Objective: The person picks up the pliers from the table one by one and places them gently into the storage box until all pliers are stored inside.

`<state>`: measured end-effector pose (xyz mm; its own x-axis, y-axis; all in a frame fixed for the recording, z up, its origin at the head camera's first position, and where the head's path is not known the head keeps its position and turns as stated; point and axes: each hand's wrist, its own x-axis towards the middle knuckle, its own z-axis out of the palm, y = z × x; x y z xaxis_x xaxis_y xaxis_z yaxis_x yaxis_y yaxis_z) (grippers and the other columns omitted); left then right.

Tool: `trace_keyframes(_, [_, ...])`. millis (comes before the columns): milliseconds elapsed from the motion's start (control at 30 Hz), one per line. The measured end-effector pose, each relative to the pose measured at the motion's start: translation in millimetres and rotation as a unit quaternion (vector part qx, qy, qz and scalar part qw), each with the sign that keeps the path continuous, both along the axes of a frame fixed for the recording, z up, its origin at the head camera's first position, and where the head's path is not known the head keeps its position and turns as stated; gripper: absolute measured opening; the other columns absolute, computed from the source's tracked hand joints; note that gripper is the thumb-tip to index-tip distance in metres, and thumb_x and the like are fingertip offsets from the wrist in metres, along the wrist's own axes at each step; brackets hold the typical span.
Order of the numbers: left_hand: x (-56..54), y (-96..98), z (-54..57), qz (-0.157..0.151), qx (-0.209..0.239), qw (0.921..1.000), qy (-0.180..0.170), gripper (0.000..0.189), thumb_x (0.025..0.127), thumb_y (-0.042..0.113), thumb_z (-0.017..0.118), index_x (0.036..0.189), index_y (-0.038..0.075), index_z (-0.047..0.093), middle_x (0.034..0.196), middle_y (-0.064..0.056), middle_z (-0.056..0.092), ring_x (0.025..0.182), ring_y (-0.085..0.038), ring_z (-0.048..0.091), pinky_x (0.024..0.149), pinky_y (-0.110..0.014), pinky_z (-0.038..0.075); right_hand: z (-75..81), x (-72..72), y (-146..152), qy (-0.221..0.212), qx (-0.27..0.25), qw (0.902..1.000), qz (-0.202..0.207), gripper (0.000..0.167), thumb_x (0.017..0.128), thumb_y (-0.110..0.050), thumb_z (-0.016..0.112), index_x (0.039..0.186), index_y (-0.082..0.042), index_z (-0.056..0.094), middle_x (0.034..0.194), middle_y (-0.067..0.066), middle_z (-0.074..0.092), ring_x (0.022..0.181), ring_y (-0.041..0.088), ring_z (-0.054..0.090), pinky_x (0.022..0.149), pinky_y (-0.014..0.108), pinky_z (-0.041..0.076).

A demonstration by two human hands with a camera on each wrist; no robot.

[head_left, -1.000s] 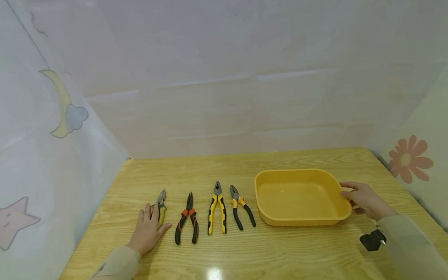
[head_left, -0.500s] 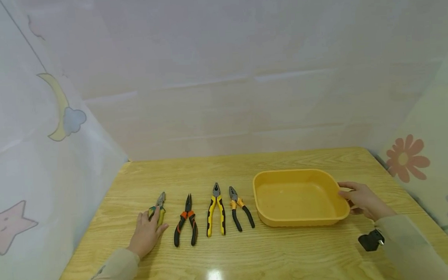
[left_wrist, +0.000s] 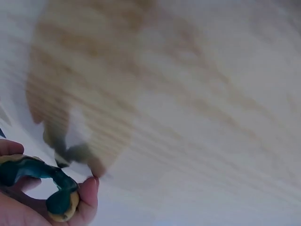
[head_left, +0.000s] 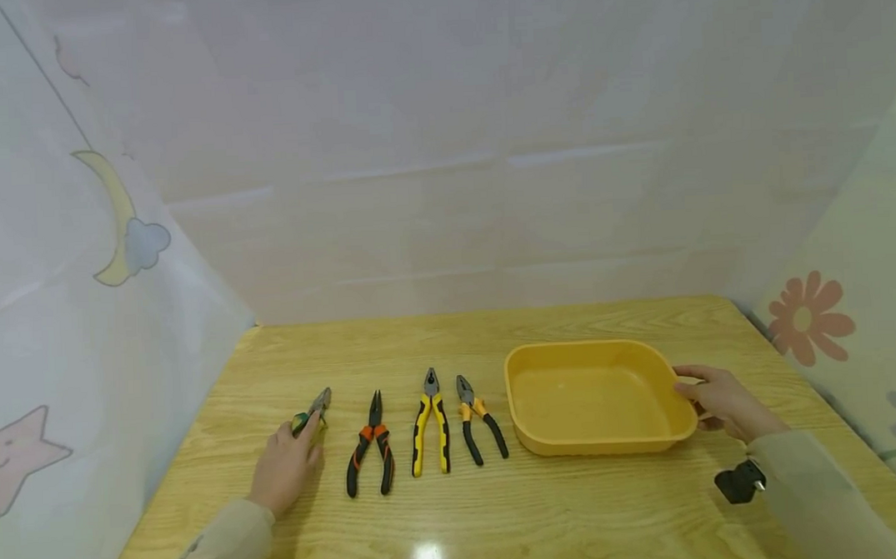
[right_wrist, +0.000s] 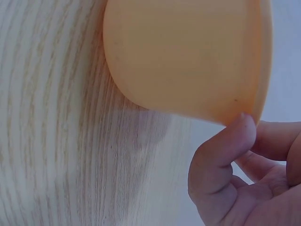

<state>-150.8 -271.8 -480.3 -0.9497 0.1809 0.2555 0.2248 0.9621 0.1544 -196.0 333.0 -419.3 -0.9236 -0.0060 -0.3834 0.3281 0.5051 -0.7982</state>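
Green-and-yellow pliers (head_left: 321, 399), 8 o'clock on the desk (head_left: 563, 516): left hand (head_left: 283, 466), fingers laid over them a second ago, now grips the handles (left_wrist: 57, 201); grasp apparently secured. Three other pliers (head_left: 431, 386), near 6 o'clock, untouched. Yellow tray (head_left: 599, 406), 4 o'clock: right hand (head_left: 726, 399) pinches its end.

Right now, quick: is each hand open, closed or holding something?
Left hand: closed, holding the green-and-yellow pliers.
Right hand: closed, pinching the yellow tray by its rim.

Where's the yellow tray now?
In the head view, the yellow tray sits right of centre on the table, between the rightmost pliers and the right hand gripping it.
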Motion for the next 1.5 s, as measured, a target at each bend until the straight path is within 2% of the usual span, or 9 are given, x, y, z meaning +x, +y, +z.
trace_keyframes(100, [-0.9,-3.0,1.0,0.000,0.002,1.0000,0.008,0.044,0.091,0.010,0.065,0.133,-0.002,0.056,0.104,-0.040,0.053,0.082,-0.050,0.058,0.058,-0.054,0.052,-1.7,0.3,-0.3,-0.002,0.001,1.0000,-0.004,0.056,0.105,-0.015,0.040,0.147,0.014,0.017,0.084,0.008,0.060,0.065,0.017,0.055,0.057,0.030,0.050])
trace_keyframes(267, [0.3,-8.1,3.1,0.009,0.019,0.9998,-0.001,0.044,0.094,0.013,0.062,0.136,0.000,0.054,0.107,-0.040,0.053,0.084,-0.052,0.059,0.059,-0.057,0.052,-2.8,1.6,-0.7,0.001,0.001,1.0000,-0.003,0.056,0.105,-0.015,0.040,0.147,0.014,0.017,0.084,0.009,0.060,0.065,0.018,0.056,0.056,0.030,0.050])
trace_keyframes(533, [6.2,-11.7,12.0,-0.008,0.012,0.9996,0.025,0.046,0.090,0.011,0.066,0.134,0.003,0.056,0.108,-0.039,0.054,0.084,-0.050,0.060,0.058,-0.055,0.053,-2.7,2.5,-0.6,0.001,-0.002,1.0000,-0.004,0.057,0.105,-0.015,0.041,0.147,0.014,0.018,0.085,0.008,0.060,0.064,0.018,0.056,0.056,0.030,0.050])
trace_keyframes(867, [9.6,-6.0,24.0,-0.017,-0.001,0.9993,0.032,0.048,0.090,0.012,0.069,0.136,0.008,0.057,0.115,-0.037,0.053,0.092,-0.050,0.059,0.061,-0.055,0.053,-3.0,1.7,-0.5,0.003,0.000,1.0000,0.001,0.057,0.105,-0.016,0.040,0.148,0.014,0.016,0.083,0.008,0.059,0.065,0.018,0.055,0.056,0.030,0.050])
trace_keyframes(1133, [12.2,2.1,32.8,-0.045,-0.017,0.9971,0.059,0.050,0.087,0.011,0.072,0.135,0.009,0.059,0.110,-0.034,0.055,0.087,-0.045,0.060,0.058,-0.050,0.053,-3.3,1.0,0.5,0.003,-0.005,0.9999,0.011,0.058,0.105,-0.017,0.040,0.148,0.013,0.014,0.082,0.008,0.059,0.064,0.017,0.054,0.056,0.029,0.049])
trace_keyframes(1500, [12.9,9.8,38.9,-0.056,-0.029,0.9951,0.076,0.050,0.086,0.012,0.074,0.133,0.009,0.060,0.110,-0.035,0.056,0.087,-0.044,0.060,0.053,-0.046,0.052,-3.9,0.9,1.1,0.004,-0.011,0.9999,0.003,0.057,0.105,-0.016,0.040,0.147,0.014,0.016,0.083,0.008,0.058,0.063,0.017,0.055,0.057,0.030,0.051])
